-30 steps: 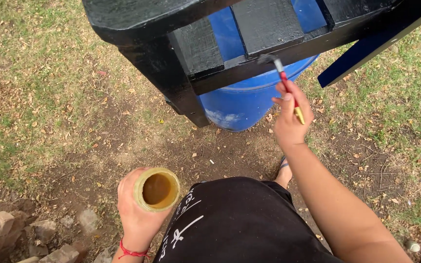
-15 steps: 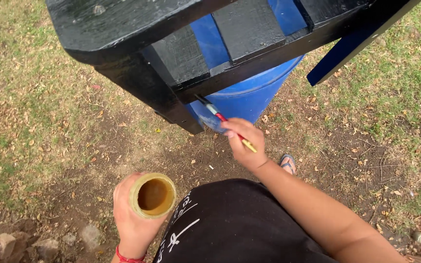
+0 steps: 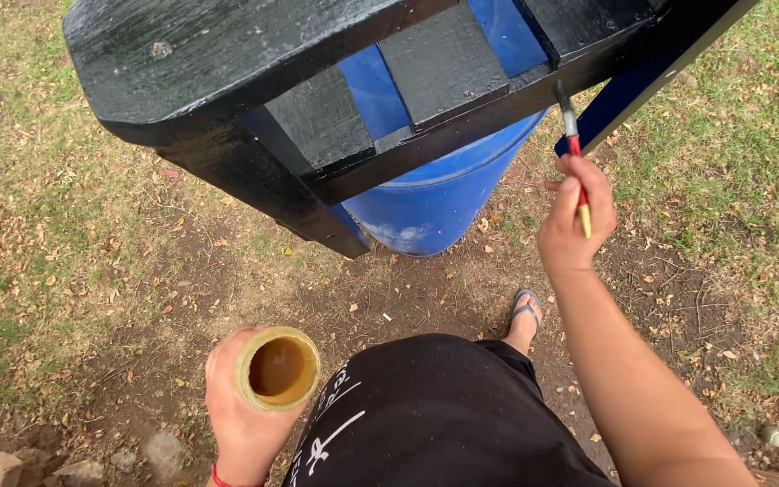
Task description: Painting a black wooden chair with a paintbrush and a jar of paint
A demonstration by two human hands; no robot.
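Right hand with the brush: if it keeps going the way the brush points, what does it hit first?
Probably the black-painted wooden rail: the brush in the right hand points up at its lower edge, tip at or very near it. Depth unclear.

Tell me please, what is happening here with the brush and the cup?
A person is painting a black wooden frame that rests on a blue plastic barrel. The right hand holds a thin paintbrush, its tip against the frame's lower edge. The left hand holds a yellowish cup of brownish liquid low at the person's side. The ground is dirt and dry grass.
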